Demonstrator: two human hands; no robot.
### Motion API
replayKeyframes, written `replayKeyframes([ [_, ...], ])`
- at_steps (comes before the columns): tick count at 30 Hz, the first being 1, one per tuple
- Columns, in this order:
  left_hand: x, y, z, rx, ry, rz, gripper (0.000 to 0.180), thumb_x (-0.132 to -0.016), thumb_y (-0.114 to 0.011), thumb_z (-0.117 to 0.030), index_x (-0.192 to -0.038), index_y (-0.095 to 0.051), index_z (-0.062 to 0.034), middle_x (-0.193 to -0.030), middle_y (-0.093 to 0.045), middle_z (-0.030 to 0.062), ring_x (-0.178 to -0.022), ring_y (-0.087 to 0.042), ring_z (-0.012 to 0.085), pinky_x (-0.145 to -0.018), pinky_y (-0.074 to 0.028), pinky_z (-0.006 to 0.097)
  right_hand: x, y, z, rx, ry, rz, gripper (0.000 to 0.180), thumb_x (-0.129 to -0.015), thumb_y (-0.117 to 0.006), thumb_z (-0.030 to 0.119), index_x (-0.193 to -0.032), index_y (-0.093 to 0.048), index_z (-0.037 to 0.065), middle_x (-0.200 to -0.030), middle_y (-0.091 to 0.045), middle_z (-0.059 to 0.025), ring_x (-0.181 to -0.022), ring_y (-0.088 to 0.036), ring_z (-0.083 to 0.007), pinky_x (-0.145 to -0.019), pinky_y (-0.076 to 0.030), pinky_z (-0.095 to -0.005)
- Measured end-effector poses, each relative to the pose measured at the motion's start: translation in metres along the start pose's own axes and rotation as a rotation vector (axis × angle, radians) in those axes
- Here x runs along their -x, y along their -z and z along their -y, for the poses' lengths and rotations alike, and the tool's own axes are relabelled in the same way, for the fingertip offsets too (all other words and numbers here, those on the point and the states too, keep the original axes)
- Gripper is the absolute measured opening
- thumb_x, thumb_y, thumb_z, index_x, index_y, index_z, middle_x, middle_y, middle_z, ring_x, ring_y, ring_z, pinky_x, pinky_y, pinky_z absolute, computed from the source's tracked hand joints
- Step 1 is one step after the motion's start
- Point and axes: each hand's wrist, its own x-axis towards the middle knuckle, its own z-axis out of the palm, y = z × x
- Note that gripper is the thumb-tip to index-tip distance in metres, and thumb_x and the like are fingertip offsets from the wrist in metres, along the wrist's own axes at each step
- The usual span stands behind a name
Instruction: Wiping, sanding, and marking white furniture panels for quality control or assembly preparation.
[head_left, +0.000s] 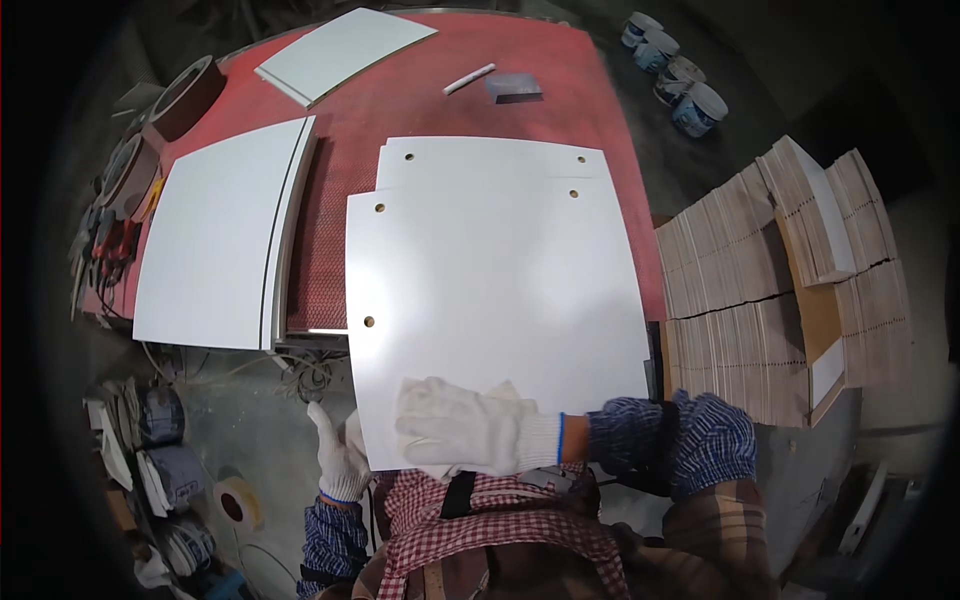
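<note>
A large white panel with drilled holes lies in front of me, on top of another white panel whose far edge sticks out. My right hand, in a white knit glove, reaches across the near part and presses a pale cloth against the surface; its fingers lie over the cloth. At the panel's near left edge is my left hand, gloved too. Its thumb points up and away from the other fingers, which are partly hidden at the panel's edge. Nothing shows in its grasp.
More white panels lie on the red table to the left, another panel at the back. Tape rolls line the left edge. Stacked boards stand at right; several tubs stand beyond. Cables hang below left.
</note>
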Motion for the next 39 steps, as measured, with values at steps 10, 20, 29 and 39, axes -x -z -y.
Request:
replayKeyframes([
  [10,-0.025,-0.017,-0.023,-0.774,-0.34,-0.237,0.037,-0.105,-0.057,-0.032,-0.119,-0.064,0.002,-0.102,-0.065,0.0031,-0.084,-0.059,0.0102,-0.078,-0.048,0.025,0.192,0.018,0.047,0.009,-1.362,-0.742,0.05,-0.098,-0.058,0.014,-0.145,-0.048,-0.001,-0.14,-0.054,-0.0205,-0.129,-0.054,-0.0347,-0.113,-0.041,-0.0424],
  [20,-0.032,-0.04,-0.009,-0.752,-0.441,-0.174,0.036,-0.103,-0.057,-0.019,-0.126,-0.06,0.0084,-0.114,-0.066,0.009,-0.103,-0.06,0.0142,-0.093,-0.048,0.029,0.221,-0.004,0.063,-0.888,-1.101,-1.508,0.039,-0.105,-0.048,0.012,-0.139,-0.051,-0.006,-0.13,-0.062,-0.0126,-0.116,-0.061,-0.0192,-0.1,-0.05,-0.0324],
  [29,0.045,-0.115,-0.062,-1.027,-0.453,0.42,0.087,-0.097,-0.055,-0.065,-0.144,-0.048,0.0078,-0.137,-0.059,0.0191,-0.131,-0.054,0.0232,-0.11,-0.042,0.036,0.228,0.088,0.089,-0.821,-0.886,-1.699,0.044,-0.108,-0.047,0.026,-0.139,-0.051,-0.005,-0.128,-0.062,-0.0127,-0.114,-0.064,-0.0214,-0.101,-0.052,-0.0363],
  [39,0.017,-0.219,-0.155,-1.396,-0.66,-0.142,0.054,-0.096,-0.061,-0.044,-0.117,-0.064,0.0051,-0.087,-0.074,0.0102,-0.078,-0.071,0.0118,-0.059,-0.052,0.022,0.219,0.243,-0.017,-0.595,-0.688,-1.333,0.036,-0.108,-0.05,0.03,-0.128,-0.059,0.001,-0.11,-0.065,-0.008,-0.088,-0.068,-0.0132,-0.07,-0.058,-0.0248],
])
